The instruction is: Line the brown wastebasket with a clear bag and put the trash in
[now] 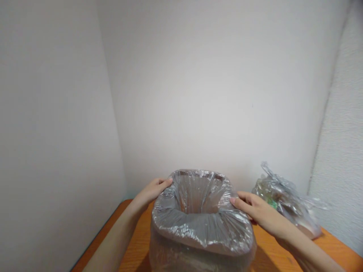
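A bin [181, 262] stands upright at the front of the table, lined with a thin grey see-through bin liner [204, 228]. The liner is folded outward over the rim all the way round and hangs down into the bin in pleats. My left hand [154, 189] grips the lined rim at the far left side, thumb on top and fingers down the outside. At the right side of the rim, my right hand [252, 207] holds the liner the same way, its thumb pressed near the inner edge. The fingertips of both hands are mostly hidden.
A knotted clear plastic bag [283, 200] with mixed contents, some green, sits behind my right arm near the wall. The orange-brown wooden table [138, 241] meets pale walls [198, 94] at the back and left. A rough white surface [340, 170] rises on the right.
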The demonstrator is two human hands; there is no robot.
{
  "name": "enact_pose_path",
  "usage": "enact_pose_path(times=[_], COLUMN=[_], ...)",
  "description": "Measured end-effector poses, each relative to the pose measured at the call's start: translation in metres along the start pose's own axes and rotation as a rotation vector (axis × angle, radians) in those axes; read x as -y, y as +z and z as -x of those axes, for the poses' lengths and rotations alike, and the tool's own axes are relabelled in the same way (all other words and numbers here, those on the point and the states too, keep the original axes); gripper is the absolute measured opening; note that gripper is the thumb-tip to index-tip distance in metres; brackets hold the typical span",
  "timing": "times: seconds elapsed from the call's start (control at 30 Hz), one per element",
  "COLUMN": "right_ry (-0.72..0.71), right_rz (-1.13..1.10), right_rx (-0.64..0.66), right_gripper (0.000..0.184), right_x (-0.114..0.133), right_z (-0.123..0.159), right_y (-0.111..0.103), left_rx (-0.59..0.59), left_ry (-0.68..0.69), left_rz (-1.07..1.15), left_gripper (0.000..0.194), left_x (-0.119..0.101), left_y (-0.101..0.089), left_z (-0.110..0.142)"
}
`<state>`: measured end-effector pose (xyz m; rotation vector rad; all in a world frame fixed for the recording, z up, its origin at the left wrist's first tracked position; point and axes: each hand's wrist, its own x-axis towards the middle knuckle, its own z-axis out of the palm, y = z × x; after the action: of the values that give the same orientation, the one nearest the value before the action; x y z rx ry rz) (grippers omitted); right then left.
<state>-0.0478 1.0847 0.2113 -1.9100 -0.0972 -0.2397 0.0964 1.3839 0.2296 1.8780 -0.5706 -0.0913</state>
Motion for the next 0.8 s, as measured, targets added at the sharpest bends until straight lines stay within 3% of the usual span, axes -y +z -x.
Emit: enact_pose_path(times=[0.17,0.33,0.43,0.57,0.6,0.67,0.73,0.8], right_ry=[-0.23,-0.278,-0.275,-0.462,-0.528,-0.622,-0.639,-0.576], right_rz=[0.01,0.098,0.225,0.503,0.547,0.619,0.706,0.862], right_rx=[-0.094,-0.116,-0.137,-0.604,-0.656,-0.506,-0.176,0.036], right_gripper=[0.031,0.026,0.029,0.035,0.031,0.018,0.018,0.022], right_x=[-0.016,-0.052,-0.06,-0.035,-0.025,-0.005,0.009,0.013], right_z=[0.0,0.003,0.008,0.03,0.036,0.044,0.041,0.025], right_y=[0.009,0.022,0.017,0.006,0.007,0.021,0.046,0.078], left_rx=[-0.134,-0.228,-0.274,-0.304,-0.304,-0.295,-0.276,-0.254], left_ry=[0.108,0.186,0.21,0.186,0.181,0.181,0.194,0.202], left_rz=[-0.08,-0.222,-0.342,-0.386,-0.385,-0.366,-0.337,-0.326], left_gripper=[0.05,0.039,0.037,0.034,0.033,0.031,0.03,0.03], left_x=[0.005,0.015,0.015,0.015,0.015,0.016,0.014,0.011], left_y=[0.001,0.01,0.02,0.035,0.039,0.047,0.053,0.057], left_z=[0.02,0.052,0.069,0.081,0.083,0.087,0.091,0.095])
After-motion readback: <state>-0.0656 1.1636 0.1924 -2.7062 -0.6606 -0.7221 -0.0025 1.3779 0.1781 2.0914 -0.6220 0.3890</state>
